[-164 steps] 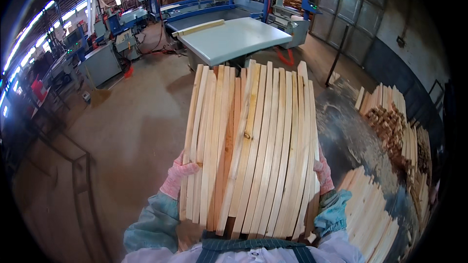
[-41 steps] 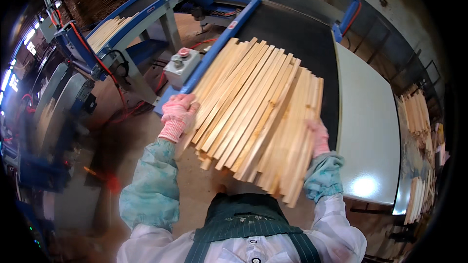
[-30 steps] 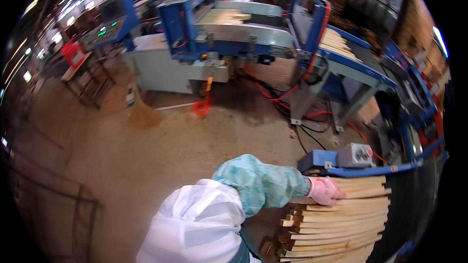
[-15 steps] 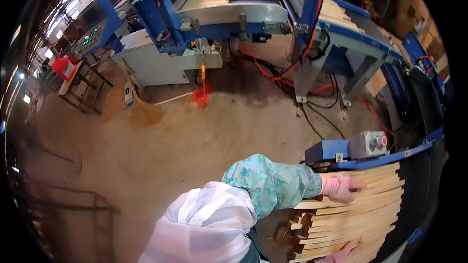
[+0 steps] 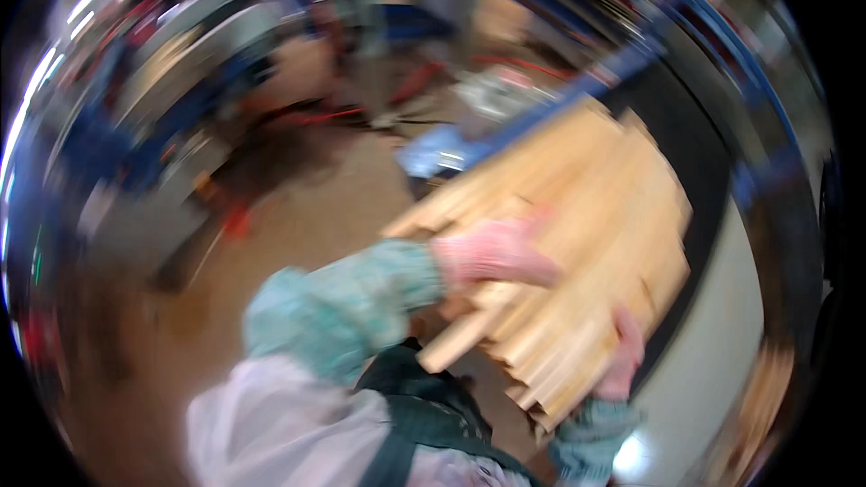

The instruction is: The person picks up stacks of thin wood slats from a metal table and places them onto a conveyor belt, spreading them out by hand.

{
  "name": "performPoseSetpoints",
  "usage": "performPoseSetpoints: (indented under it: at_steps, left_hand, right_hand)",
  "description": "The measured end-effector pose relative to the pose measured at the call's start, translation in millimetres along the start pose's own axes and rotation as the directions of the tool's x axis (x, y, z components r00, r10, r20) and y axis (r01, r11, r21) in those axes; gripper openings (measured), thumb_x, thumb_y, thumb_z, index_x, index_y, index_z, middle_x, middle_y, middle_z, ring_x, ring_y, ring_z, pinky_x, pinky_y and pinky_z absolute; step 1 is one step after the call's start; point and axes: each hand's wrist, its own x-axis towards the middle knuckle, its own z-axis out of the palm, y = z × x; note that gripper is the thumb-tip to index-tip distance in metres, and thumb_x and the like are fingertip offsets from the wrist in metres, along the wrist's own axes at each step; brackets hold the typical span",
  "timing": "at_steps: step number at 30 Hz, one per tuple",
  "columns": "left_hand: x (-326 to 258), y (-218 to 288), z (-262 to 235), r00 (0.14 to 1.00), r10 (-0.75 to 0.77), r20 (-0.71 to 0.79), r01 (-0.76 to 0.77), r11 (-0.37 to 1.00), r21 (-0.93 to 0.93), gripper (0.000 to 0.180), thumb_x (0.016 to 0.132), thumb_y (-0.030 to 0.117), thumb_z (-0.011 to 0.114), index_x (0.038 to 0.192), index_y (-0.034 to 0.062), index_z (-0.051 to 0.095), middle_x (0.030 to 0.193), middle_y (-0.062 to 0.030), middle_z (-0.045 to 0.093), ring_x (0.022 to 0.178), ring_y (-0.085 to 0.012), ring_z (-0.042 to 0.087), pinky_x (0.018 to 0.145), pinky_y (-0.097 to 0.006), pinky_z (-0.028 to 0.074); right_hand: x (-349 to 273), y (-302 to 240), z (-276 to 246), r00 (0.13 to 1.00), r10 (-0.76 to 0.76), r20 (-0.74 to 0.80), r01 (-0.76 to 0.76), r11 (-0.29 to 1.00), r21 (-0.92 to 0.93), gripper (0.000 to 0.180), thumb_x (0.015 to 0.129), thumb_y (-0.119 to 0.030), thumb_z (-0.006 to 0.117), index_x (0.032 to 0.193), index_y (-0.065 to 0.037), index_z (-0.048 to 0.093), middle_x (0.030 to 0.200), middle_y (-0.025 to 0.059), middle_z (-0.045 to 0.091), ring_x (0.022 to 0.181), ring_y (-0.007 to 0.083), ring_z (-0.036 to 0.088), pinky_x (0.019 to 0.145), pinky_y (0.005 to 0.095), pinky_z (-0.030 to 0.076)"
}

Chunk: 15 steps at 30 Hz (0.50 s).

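A broad layer of pale wooden strips (image 5: pixel 595 207) lies side by side on a black conveyor belt (image 5: pixel 690 117), their near ends uneven. My left hand (image 5: pixel 496 252), in a pink glove below a teal patterned sleeve, rests on top of the strips near their left ends, thumb and fingers apart. At the near right side of the layer is my right hand (image 5: pixel 621 361), also pink-gloved, touching the outer strips. Motion blurs its fingers, so their grip is not clear. One strip (image 5: pixel 465 335) sticks out toward me past the others.
A blue rail (image 5: pixel 541 124) borders the belt's far side, with a blurred grey control box (image 5: pixel 501 95) beside it. A pale, shiny surface (image 5: pixel 699 352) lies right of the belt. More wood (image 5: pixel 762 406) shows at the lower right. Blue machine frames and red cables stand beyond.
My view has swung right, bringing the strips and belt toward the middle. Both hands remain at the strips; my right hand and sleeve now show more fully.
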Motion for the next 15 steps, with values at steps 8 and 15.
performPoseSetpoints:
  at_steps: [8, 15]
  left_hand:
    - [13, 61, 134, 0.966, 0.24, -0.094, -0.257, 0.884, -0.391, 0.098, 0.075, 0.006, 0.073, 0.152, 0.0113, 0.013, 0.13, -0.0113, 0.054, 0.115, -0.017, 0.053, 0.097, -0.028, 0.043]
    - [36, 60, 265, 0.969, 0.222, 0.112, -0.154, 0.89, -0.429, 0.102, 0.075, -0.002, 0.073, 0.152, 0.0083, 0.007, 0.145, -0.0128, 0.036, 0.126, -0.0198, 0.042, 0.103, -0.031, 0.037]
  right_hand:
    - [20, -39, -143, 0.941, -0.324, 0.096, 0.324, 0.946, 0.024, 0.076, 0.074, -0.001, 0.07, 0.141, -0.006, 0.035, 0.115, 0.0111, 0.06, 0.097, 0.023, 0.063, 0.086, 0.0361, 0.053]
    - [-34, -25, -273, 0.974, -0.225, -0.032, 0.227, 0.956, 0.184, 0.075, 0.073, 0.002, 0.071, 0.14, -0.007, 0.038, 0.12, 0.0128, 0.059, 0.104, 0.0259, 0.061, 0.089, 0.0398, 0.053]
